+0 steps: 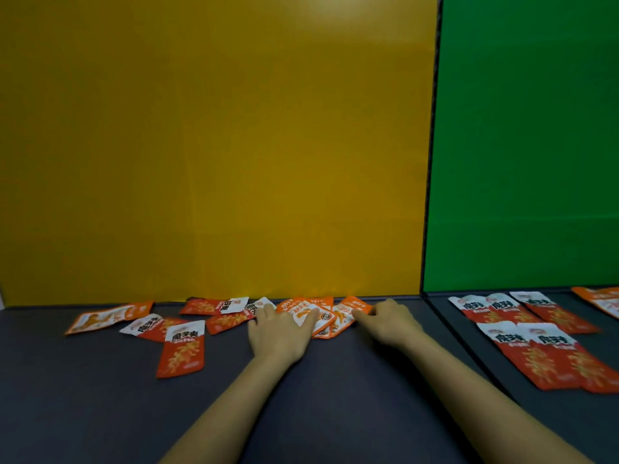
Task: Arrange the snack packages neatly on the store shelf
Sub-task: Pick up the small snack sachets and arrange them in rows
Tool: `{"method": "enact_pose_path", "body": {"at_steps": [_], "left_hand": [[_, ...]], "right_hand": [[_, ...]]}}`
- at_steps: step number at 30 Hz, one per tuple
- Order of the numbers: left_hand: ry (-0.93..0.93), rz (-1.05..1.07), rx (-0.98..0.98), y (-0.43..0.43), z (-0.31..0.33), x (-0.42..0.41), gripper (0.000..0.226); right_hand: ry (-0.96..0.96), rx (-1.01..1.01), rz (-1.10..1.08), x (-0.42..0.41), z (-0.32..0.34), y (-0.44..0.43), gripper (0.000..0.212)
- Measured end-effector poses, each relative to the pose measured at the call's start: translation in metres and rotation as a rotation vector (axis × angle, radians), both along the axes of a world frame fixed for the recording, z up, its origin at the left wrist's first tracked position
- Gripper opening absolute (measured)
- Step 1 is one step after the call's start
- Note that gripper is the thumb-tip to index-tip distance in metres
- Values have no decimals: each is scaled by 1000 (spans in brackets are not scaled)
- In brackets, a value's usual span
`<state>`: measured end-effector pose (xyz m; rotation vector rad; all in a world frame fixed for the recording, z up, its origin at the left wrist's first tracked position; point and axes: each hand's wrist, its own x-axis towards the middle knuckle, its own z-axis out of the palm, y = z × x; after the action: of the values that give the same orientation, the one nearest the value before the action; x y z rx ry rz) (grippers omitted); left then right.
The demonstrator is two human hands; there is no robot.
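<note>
Loosely spread fingers [268, 310] atop orange packets [322, 319]

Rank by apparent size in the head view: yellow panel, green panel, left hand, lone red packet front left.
1. yellow panel
2. green panel
3. left hand and lone red packet: look alike, no ranking.

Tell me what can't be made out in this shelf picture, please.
Head view only:
- Whatever lies under the left hand: the hand covers it, so the packet count there is unclear.
- Grip of the right hand: its curled fingers hide whether it pinches the orange packet.
- The packets at far right: cut off by the frame edge.
- Small print on every packet: blurred.
</note>
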<state>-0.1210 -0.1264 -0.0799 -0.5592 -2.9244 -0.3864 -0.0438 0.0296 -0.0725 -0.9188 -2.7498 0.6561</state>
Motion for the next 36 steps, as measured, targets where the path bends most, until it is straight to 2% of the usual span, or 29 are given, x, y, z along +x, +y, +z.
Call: {"method": "enact_pose_path", "body": {"at_steps": [2,8,12,15,20,26,29,32,36], "left_hand": [[-52,30,4,8,2,-8,84],[-105,80,36,26,3,-25,103],[-191,52,153,34,6,-34,97],[-257,-4,217,42,9,-36,92],[-379,-16,266,50,14,-40,96],[-473,-34,290,48,16,-44,94],[-433,-78,375,45,14,-40,92],[-394,-96,445,39,12,-36,86],[-496,-124,634,27,13,-35,86]], "right_hand": [[14,14,-73,-7,1,-4,62],[46,51,-239,-25,-5,-10,84],[65,90,-269,-33,-11,-11,90],[104,35,-257,-36,-12,-7,83],[200,-105,-211,-42,-13,-7,69],[266,-202,-177,-38,-12,-13,68],[314,-221,-160,-36,-12,-16,68],[357,-248,-120,-33,-9,-18,58],[436,-334,-61,-28,-7,-21,41]]}}
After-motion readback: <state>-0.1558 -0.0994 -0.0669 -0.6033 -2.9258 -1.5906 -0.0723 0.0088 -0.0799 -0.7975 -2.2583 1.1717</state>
